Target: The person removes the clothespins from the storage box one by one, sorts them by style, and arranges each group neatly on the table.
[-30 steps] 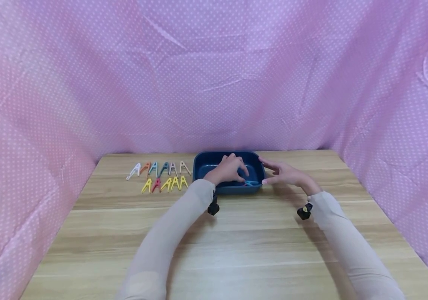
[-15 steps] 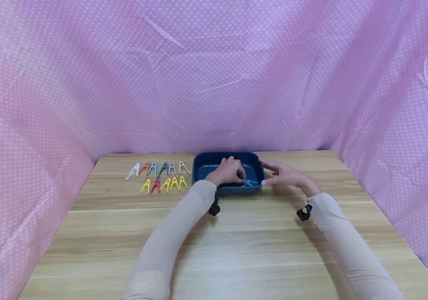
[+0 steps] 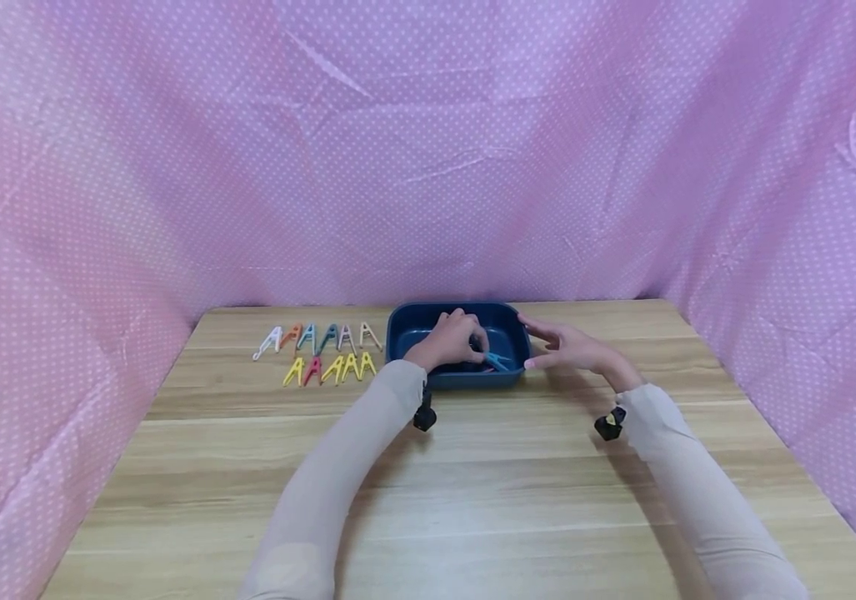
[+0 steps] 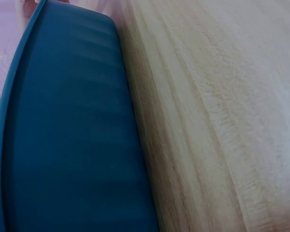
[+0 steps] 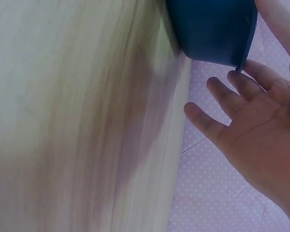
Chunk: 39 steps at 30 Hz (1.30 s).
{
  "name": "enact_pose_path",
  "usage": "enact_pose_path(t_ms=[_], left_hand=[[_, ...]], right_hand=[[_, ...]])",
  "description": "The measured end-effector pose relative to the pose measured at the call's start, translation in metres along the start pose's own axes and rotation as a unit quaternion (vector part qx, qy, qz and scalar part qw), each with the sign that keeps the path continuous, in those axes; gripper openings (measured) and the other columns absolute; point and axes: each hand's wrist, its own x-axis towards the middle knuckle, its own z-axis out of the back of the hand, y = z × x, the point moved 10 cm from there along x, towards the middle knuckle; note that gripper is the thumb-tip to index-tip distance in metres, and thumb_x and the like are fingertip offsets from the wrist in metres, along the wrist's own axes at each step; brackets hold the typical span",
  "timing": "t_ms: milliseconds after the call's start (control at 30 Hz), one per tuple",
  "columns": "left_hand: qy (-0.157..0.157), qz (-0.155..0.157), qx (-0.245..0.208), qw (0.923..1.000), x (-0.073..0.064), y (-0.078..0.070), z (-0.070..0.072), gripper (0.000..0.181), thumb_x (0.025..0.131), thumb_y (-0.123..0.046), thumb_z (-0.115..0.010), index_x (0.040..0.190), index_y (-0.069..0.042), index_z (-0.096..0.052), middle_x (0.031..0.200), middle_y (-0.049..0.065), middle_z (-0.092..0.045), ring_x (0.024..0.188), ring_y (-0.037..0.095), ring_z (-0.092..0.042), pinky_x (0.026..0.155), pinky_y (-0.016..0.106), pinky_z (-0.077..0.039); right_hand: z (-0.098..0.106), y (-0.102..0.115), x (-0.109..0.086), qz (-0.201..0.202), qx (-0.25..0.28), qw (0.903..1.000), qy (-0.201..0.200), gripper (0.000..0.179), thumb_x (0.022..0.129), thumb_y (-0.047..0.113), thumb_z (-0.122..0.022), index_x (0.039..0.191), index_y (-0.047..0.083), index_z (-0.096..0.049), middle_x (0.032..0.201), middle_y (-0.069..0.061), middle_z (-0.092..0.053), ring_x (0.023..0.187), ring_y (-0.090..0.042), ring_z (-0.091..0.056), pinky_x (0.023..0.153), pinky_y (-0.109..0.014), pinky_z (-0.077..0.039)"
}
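My left hand (image 3: 454, 340) reaches into a dark blue plastic basin (image 3: 405, 379), its fingers bent downward. Thumb and fingers pinch one end of a light blue clothespin (image 3: 498, 362), whose other end points to the right, inside the basin. The fingertips are partly hidden behind the hand. On the basin's right side, my right hand (image 3: 573, 348) rests against the rim with spread fingers and holds nothing. In the right wrist view its palm (image 5: 263, 121) shows, with the fingers nearly straight by the basin's edge.
Left of the basin several clothespins lie in two rows on the wooden table (image 3: 458, 500). White (image 3: 271, 340), orange (image 3: 292, 335) and other colours form the back row; yellow ones (image 3: 351, 367) and a red one (image 3: 312, 369) form the front. A pink dotted cloth (image 3: 428, 167) hangs behind.
My left hand has closed its fingers on the light blue clothespin, which has turned and tilted slightly toward the hand. My right hand has stayed at the basin's rim.
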Motion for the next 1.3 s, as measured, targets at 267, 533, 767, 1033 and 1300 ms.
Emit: enact_pose_path(t_ms=[267, 533, 767, 1033, 1300], left_hand=[[-0.034, -0.013, -0.007, 0.9993, -0.006, 0.004, 0.012, 0.005, 0.091, -0.032, -0.076, 0.088, -0.028, -0.076, 0.109, -0.009, -0.067, 0.104, 0.018, -0.046, 0.096, 0.042, -0.035], [-0.062, -0.009, -0.020, 0.9979, -0.015, 0.011, 0.027, 0.007, 0.090, -0.031, -0.078, 0.089, -0.025, -0.076, 0.115, -0.005, -0.070, 0.102, 0.020, -0.048, 0.100, 0.045, -0.036], [-0.095, -0.016, -0.039, 0.9946, -0.026, 0.017, 0.044, 0.005, 0.089, -0.026, -0.076, 0.091, -0.021, -0.078, 0.109, -0.003, -0.072, 0.104, 0.021, -0.054, 0.102, 0.049, -0.039], [-0.120, 0.009, -0.061, 0.9909, -0.042, 0.035, 0.060, 0.006, 0.088, -0.027, -0.076, 0.088, -0.021, -0.076, 0.113, -0.002, -0.072, 0.113, 0.024, -0.055, 0.112, 0.056, -0.034], [-0.176, 0.013, -0.084, 0.9806, -0.064, 0.045, 0.090, 0.009, 0.086, -0.025, -0.077, 0.086, -0.017, -0.074, 0.104, 0.000, -0.075, 0.103, 0.023, -0.056, 0.103, 0.047, -0.040]], right_hand=[[-0.001, 0.001, -0.002, 0.007, 0.005, 1.0000, 0.000, 0.091, 0.093, 0.022, -0.075, 0.164, 0.013, -0.017, 0.171, -0.015, -0.015, 0.156, -0.041, -0.014, 0.120, -0.063, -0.020], [-0.002, 0.003, -0.004, 0.011, 0.013, 0.9998, 0.005, 0.091, 0.094, 0.020, -0.074, 0.164, 0.009, -0.016, 0.171, -0.016, -0.012, 0.156, -0.044, -0.012, 0.120, -0.064, -0.020], [-0.002, 0.000, -0.003, 0.015, 0.011, 0.9998, 0.000, 0.092, 0.093, 0.020, -0.076, 0.163, 0.008, -0.018, 0.170, -0.017, -0.014, 0.155, -0.044, -0.015, 0.119, -0.064, -0.021], [-0.003, 0.000, -0.003, 0.015, 0.017, 0.9997, 0.003, 0.091, 0.093, 0.019, -0.075, 0.163, 0.009, -0.018, 0.171, -0.016, -0.013, 0.156, -0.044, -0.014, 0.120, -0.063, -0.021], [-0.002, 0.005, 0.000, 0.016, 0.013, 0.9998, 0.003, 0.090, 0.094, 0.019, -0.074, 0.163, 0.008, -0.018, 0.170, -0.017, -0.014, 0.156, -0.044, -0.014, 0.119, -0.063, -0.022]])
